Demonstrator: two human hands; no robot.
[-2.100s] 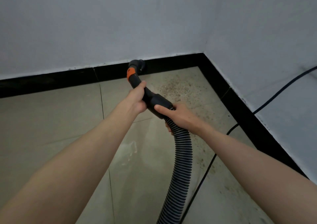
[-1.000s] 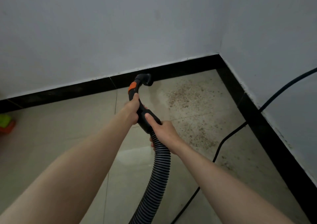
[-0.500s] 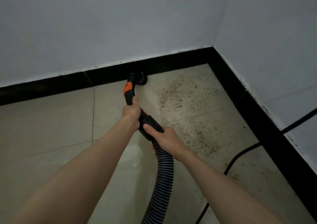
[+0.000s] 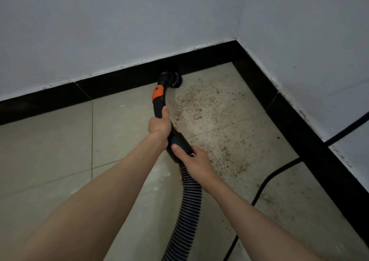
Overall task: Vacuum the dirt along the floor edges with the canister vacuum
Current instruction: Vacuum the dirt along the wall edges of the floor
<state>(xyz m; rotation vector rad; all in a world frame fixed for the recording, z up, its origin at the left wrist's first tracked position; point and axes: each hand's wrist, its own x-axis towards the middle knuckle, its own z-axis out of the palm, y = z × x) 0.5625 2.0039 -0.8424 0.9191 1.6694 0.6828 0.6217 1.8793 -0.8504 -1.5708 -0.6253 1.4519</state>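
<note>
The black vacuum handle (image 4: 158, 103) with an orange band curves away from me toward the far wall. Its round nozzle (image 4: 174, 79) sits on the tile floor against the black baseboard (image 4: 119, 82). My left hand (image 4: 159, 126) grips the curved handle below the orange band. My right hand (image 4: 194, 162) grips the thicker end where the ribbed hose (image 4: 185, 216) joins; the hose runs down out of the bottom of the view. Brown dirt (image 4: 209, 121) is scattered over the tiles right of the nozzle, toward the corner. The canister is not in view.
Two white walls meet in a corner (image 4: 236, 41) at upper right, with black baseboard along both. A black power cord (image 4: 265, 183) crosses the right wall and trails over the floor beside the right baseboard. Beige tiles (image 4: 50, 145) spread to the left.
The nozzle has moved forward to the far baseboard and slightly right, at the edge of the dirt patch. Both hands kept their grips on the handle.
</note>
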